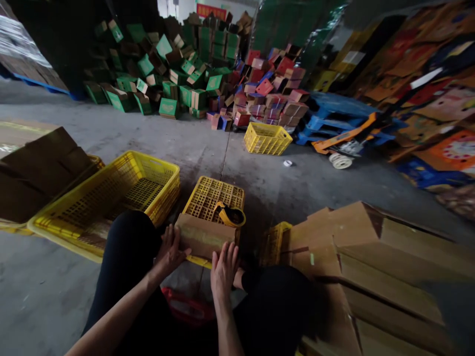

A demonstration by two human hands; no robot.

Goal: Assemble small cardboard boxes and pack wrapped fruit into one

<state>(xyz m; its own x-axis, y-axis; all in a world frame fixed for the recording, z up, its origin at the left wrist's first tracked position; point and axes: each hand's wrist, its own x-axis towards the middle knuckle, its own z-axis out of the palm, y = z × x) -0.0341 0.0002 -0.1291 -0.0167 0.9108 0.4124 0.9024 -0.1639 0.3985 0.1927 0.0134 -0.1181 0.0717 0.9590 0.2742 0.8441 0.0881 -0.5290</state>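
Observation:
A small brown cardboard box (203, 235) rests on an upturned yellow crate (208, 195) in front of my knees. My left hand (169, 252) lies flat against the box's left end, fingers spread. Fingers stretched out, my right hand (223, 268) presses on the box's lower right side. A yellow tape dispenser (230, 214) sits on the crate just behind the box, touching neither hand.
A big yellow crate (111, 198) stands at left beside dark flattened cardboard (33, 173). Stacked brown cartons (371, 267) lie at right. Farther off are another yellow crate (267, 138), a pallet jack (345, 143) and heaps of green (166, 69) and red boxes (267, 94).

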